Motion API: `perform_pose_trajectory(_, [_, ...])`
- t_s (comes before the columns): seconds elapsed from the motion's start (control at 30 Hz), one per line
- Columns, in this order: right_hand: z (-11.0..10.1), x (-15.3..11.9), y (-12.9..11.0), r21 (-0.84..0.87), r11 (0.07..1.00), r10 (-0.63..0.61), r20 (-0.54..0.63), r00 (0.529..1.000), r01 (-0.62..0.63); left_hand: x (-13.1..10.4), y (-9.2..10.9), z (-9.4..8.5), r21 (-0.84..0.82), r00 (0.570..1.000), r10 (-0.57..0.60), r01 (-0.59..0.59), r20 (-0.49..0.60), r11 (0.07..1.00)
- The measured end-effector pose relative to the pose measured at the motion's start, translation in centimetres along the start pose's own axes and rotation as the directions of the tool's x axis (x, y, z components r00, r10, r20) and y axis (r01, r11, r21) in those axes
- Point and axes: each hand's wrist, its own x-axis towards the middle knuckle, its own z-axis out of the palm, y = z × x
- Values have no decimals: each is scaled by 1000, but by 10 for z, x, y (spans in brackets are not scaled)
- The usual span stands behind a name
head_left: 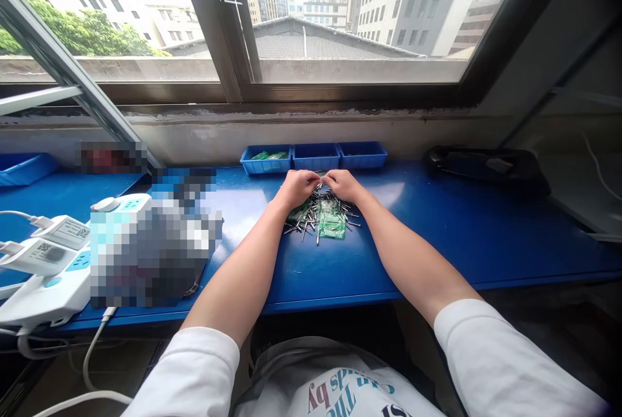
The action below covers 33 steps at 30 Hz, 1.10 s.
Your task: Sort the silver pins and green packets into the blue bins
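Both hands meet over a pile of thin dark metal pieces on the blue table. My left hand is closed, thumb and fingertips pinched together. Close against it, my right hand is pinched too, its fingertips nearly touching the left ones. Whatever lies between the fingertips is too small to make out. Green-tinted clear plastic bags rest on the near side of the pile, just below my hands. Three blue bins stand in a row behind them; the left bin holds similar green bags.
On the left of the blue table are a white power strip with plugs and cables, and a blurred-out item. A black case lies at the back right. Another blue tray stands far left; a window is behind.
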Motion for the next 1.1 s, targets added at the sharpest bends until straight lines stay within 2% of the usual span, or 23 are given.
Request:
perform_pose_trajectory(0.3, [1,-1,6,131,991,16,-49,999,-9,-4,1,-1,-68,992,-119,116,-44,991])
perform_pose_trajectory(0.43, [3,0,8,205,979,32,-77,997,-16,-4,1,-1,-80,993,-105,101,-46,992])
perform_pose_trajectory(0.63, [0,1,3,566,824,72,-71,995,-19,-3,-3,1,-77,990,-117,111,-75,991])
perform_pose_trajectory(0.8, [-4,0,4,677,735,106,-75,992,-27,-4,-2,2,-70,988,-142,138,-58,988])
perform_pose_trajectory(0.9, [-4,1,7,675,738,135,-109,985,-26,-3,-2,1,-56,984,-168,165,-51,985])
perform_pose_trajectory(0.97, [-4,2,9,632,774,161,-170,972,-18,-3,-3,-1,-21,978,-196,195,-73,981])
perform_pose_trajectory(1.1, [-7,5,14,375,922,249,-373,894,-100,-2,-14,-5,85,939,-301,318,-168,944])
